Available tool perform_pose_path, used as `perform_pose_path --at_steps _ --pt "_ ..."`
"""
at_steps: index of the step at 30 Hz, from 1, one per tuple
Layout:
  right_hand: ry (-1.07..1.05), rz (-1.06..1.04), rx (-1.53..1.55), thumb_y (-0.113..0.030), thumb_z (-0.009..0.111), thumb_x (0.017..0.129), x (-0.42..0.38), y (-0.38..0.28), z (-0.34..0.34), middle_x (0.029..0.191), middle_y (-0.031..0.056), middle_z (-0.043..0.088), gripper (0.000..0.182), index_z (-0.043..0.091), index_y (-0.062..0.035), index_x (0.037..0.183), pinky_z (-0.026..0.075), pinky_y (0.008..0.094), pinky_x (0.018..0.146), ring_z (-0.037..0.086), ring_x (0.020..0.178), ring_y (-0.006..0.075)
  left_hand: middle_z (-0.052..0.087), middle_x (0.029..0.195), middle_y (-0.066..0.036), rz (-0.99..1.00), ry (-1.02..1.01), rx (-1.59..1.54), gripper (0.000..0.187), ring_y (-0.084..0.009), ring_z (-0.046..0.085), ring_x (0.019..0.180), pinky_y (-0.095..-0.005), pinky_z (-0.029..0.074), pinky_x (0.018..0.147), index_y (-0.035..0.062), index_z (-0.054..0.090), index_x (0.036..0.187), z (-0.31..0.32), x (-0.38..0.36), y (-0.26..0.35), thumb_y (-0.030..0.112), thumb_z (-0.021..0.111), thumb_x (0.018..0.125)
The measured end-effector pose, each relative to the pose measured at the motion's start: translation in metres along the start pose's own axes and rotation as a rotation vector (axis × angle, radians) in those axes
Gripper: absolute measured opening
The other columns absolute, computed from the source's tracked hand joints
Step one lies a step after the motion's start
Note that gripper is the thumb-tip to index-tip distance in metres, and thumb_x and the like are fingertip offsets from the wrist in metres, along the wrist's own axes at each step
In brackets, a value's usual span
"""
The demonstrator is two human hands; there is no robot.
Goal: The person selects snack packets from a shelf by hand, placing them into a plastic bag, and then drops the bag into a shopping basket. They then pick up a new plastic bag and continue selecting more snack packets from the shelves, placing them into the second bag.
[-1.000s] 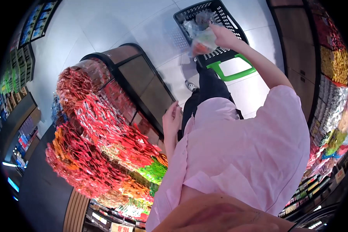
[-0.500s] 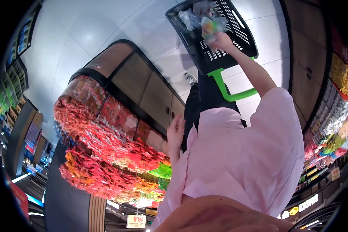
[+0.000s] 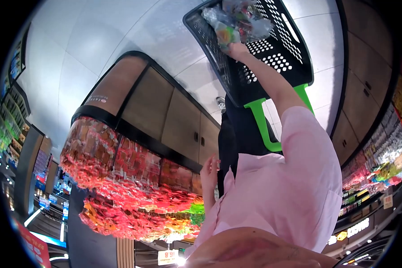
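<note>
My right hand (image 3: pixel 238 51) is inside a black shopping basket (image 3: pixel 205 38), near its left wall. Its fingers are closed on a clear plastic bag (image 3: pixel 227 35) with orange and green showing in it. Other clear plastic bags (image 3: pixel 254 24) lie beside it in the basket; what they contain is hard to make out. A bright green handle (image 3: pixel 260 123) sticks out from the basket's near end. My left hand (image 3: pixel 208 172) hangs at my side by the candy display, fingers loosely curled and apart, holding nothing.
At left a display counter with brown cabinet doors (image 3: pixel 183 120) bears heaps of red and orange wrapped items (image 3: pixel 134 183). Another cabinet (image 3: pixel 366 85) with colourful packets stands at right. A price sign (image 3: pixel 168 257) hangs behind. Pale floor tiles (image 3: pixel 102 35) run between.
My right hand has moved left in the basket with the plastic bag, toward the side wall. The basket and handle appear nearer and lower right. My left hand still hangs at my side.
</note>
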State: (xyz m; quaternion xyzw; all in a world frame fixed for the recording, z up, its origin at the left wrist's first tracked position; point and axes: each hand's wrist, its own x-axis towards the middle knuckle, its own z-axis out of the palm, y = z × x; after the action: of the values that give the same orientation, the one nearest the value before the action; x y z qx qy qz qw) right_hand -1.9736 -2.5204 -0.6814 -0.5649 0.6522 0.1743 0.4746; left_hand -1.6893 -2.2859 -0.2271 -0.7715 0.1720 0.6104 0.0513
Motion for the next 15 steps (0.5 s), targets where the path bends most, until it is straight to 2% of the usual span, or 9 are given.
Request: perform_pose_path --at_steps 5,11,14,15 --pt "-0.109 0.010 -0.185 -0.021 0.058 0.092 0.051 0.010 0.026 0.115 0.0147 0.073 0.029 0.073 -0.0109 0.116 0.056 0.0441 0.093 0.070 0.110 0.0316 0.074 0.102 -0.005 -0.079 -0.022 -0.062 0.038 -0.0074 0.060 0.072 -0.0232 0.050 0.069 0.0046 0.061 0.136 0.009 0.026 -0.005 0.027 0.053 0.107" --pt "-0.207 -0.083 -0.402 -0.031 0.055 0.096 0.092 0.023 0.044 0.119 0.0153 0.072 0.035 0.072 -0.0094 0.117 0.053 0.0463 0.096 0.069 0.113 0.0332 0.074 0.102 -0.006 -0.187 -0.035 -0.094 0.038 -0.0066 0.059 0.071 -0.0225 0.050 0.068 0.0037 0.061 0.136 0.018 0.064 -0.020 0.028 0.052 0.108" --pt "0.042 -0.055 -0.300 -0.038 0.052 0.097 0.114 0.018 0.028 0.125 0.0177 0.068 0.043 0.071 -0.0058 0.119 0.049 0.0466 0.101 0.067 0.114 0.0353 0.074 0.102 -0.007 -0.238 -0.034 -0.139 0.037 -0.0071 0.061 0.071 -0.0224 0.050 0.068 0.0036 0.061 0.135 0.019 0.073 -0.035 0.027 0.052 0.108" --pt "0.239 -0.123 -0.305 -0.041 0.052 0.096 0.126 0.024 0.025 0.125 0.0187 0.068 0.046 0.071 -0.0056 0.118 0.049 0.0464 0.101 0.067 0.113 0.0348 0.074 0.101 -0.007 -0.251 -0.030 -0.172 0.037 -0.0073 0.061 0.072 -0.0225 0.050 0.068 0.0036 0.061 0.135 0.020 0.075 -0.044 0.027 0.051 0.108"
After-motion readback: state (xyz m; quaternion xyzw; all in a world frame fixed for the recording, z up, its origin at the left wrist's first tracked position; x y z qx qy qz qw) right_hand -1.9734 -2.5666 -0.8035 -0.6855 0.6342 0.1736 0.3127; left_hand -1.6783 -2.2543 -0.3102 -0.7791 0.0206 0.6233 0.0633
